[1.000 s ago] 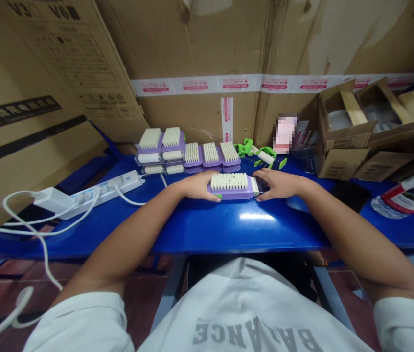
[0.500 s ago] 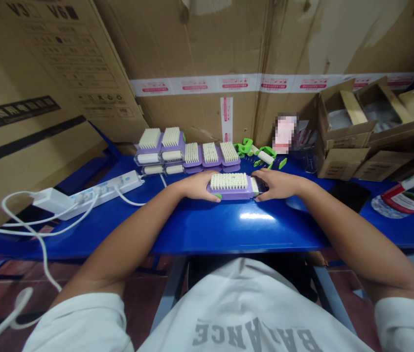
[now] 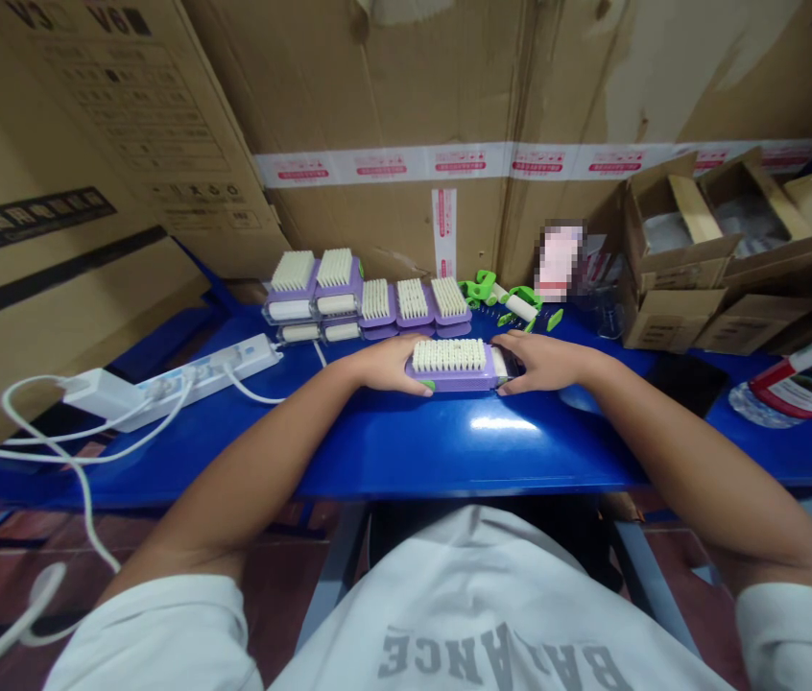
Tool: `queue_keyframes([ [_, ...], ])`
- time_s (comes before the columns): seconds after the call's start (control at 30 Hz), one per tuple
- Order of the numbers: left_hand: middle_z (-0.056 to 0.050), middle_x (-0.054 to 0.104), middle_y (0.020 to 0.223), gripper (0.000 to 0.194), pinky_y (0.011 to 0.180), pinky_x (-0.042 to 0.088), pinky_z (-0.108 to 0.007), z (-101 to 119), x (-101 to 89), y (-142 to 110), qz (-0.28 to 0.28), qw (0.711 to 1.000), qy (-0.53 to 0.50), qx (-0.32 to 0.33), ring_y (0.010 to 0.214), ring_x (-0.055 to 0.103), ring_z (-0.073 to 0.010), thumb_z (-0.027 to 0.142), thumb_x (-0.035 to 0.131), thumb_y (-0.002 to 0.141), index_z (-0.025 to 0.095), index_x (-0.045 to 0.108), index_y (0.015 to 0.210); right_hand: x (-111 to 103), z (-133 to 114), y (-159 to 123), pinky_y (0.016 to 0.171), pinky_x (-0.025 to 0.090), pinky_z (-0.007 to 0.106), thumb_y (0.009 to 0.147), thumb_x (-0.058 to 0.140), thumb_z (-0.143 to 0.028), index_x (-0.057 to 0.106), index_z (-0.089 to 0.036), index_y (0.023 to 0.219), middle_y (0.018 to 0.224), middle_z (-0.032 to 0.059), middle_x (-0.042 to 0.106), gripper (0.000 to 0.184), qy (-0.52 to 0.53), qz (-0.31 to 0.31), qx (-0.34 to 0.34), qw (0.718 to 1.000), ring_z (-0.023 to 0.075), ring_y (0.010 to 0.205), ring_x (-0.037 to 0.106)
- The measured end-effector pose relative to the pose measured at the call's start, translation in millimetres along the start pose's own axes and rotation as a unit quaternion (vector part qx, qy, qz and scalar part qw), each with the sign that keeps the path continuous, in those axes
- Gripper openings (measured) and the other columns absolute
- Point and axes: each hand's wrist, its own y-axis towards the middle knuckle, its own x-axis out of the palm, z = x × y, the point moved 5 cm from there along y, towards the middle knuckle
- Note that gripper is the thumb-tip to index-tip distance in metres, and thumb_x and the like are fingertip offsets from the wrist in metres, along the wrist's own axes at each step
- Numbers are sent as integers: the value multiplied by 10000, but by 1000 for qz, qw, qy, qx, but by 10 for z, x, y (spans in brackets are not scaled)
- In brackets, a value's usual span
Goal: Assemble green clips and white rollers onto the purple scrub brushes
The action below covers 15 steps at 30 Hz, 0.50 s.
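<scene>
A purple brush (image 3: pixel 449 365) with cream bristles facing up lies crosswise on the blue table, a pale roller and a clear cover at its right end. My left hand (image 3: pixel 393 367) is closed around its left end, where a bit of green shows. The right end sits between the thumb and fingers of my right hand (image 3: pixel 534 363), which hides part of the cover. Just behind stand several similar purple brushes (image 3: pixel 412 301), some stacked at the left. Green plastic parts with white rollers (image 3: pixel 521 307) lie behind my right hand.
A white power strip (image 3: pixel 197 379) with cables lies on the left. Open cardboard boxes (image 3: pixel 672 317) stand at the back right, beside a clear jar with a red label (image 3: pixel 801 379). Cardboard sheets (image 3: pixel 377 96) wall the back. The blue table's (image 3: pixel 406 470) front edge is near my body.
</scene>
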Motion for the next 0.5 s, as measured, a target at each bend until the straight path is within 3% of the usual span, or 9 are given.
queue_keyframes([
  [0.5, -123, 681, 1455, 891, 1140, 530, -487, 14, 7, -1, 5, 1000, 2, 18, 1337, 664, -385, 641, 862, 665, 236, 591, 1410, 23, -47, 18, 1064, 555, 546, 815, 811, -643, 495, -95, 1572, 1392, 242, 648, 987, -9, 11, -7, 1000, 409, 1237, 681],
])
